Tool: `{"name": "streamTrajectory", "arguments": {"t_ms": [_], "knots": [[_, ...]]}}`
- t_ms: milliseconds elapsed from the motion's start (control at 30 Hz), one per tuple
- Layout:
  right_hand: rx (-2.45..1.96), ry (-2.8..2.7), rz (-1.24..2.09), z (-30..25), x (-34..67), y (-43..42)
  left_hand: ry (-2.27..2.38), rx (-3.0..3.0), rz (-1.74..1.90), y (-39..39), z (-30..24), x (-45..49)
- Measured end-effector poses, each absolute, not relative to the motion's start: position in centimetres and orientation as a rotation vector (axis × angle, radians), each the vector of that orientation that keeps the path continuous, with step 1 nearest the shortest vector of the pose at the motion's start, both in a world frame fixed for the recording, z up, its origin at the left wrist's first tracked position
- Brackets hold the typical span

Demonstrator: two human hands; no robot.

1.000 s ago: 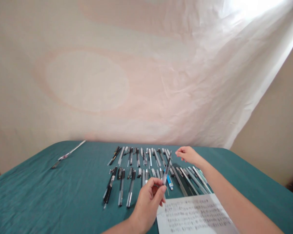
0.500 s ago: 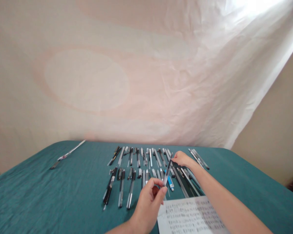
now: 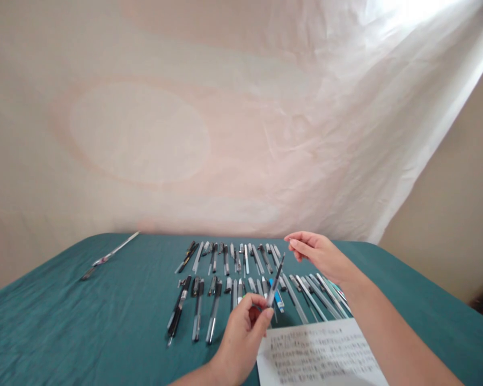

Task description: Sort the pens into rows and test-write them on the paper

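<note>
My left hand (image 3: 241,338) pinches a clear pen (image 3: 275,281) between thumb and fingers, its tip pointing up and away. My right hand (image 3: 320,254) hovers above the right end of the pen rows, fingers stretched out and apart, holding nothing. Under both hands, several pens (image 3: 225,268) lie in two rows on the teal tablecloth (image 3: 104,321), among them a blue-barrelled pen (image 3: 279,300). A white sheet of handwritten paper (image 3: 317,354) lies near the front edge, beneath my right forearm.
A long thin pen-like item (image 3: 110,254) lies alone at the far left of the table. A pale wrinkled sheet (image 3: 225,134) hangs behind the table as a backdrop. A beige wall (image 3: 459,214) shows at the right.
My right hand has lifted off the pens near the far row and now hovers higher with fingers spread. My left hand keeps the clear pen in about the same place.
</note>
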State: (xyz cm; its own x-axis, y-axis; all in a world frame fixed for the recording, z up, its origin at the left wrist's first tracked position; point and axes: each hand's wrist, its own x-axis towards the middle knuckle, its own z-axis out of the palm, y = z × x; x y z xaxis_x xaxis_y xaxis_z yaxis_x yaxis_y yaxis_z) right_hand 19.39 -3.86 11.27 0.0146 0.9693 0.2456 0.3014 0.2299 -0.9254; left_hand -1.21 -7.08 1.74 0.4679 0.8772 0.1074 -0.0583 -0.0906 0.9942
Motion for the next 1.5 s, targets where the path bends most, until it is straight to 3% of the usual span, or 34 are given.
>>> {"name": "streamTrajectory", "arguments": {"t_ms": [533, 867, 1000, 1267, 1500], "knots": [[-1.301, -1.609, 0.68, 14.6, 16.8, -7.4, 0.763, 1.45, 0.908, -7.2, 1.8, -1.2], [-1.33, -1.681, 0.858, 14.2, 17.3, -7.3, 0.773, 1.438, 0.899, -7.2, 2.0, -1.3], [-1.365, -1.589, 0.784, 11.8, 19.5, -4.5, 0.747, 1.435, 0.921, -7.2, 1.9, -1.2], [-1.957, -1.539, 0.51, 4.5, 23.5, 5.0, 0.751, 1.398, 0.89, -7.0, 1.7, -1.1], [-2.163, -1.518, 0.479, 1.4, 23.1, 8.7, 0.757, 1.434, 0.879, -6.8, 1.3, -1.2]]}}
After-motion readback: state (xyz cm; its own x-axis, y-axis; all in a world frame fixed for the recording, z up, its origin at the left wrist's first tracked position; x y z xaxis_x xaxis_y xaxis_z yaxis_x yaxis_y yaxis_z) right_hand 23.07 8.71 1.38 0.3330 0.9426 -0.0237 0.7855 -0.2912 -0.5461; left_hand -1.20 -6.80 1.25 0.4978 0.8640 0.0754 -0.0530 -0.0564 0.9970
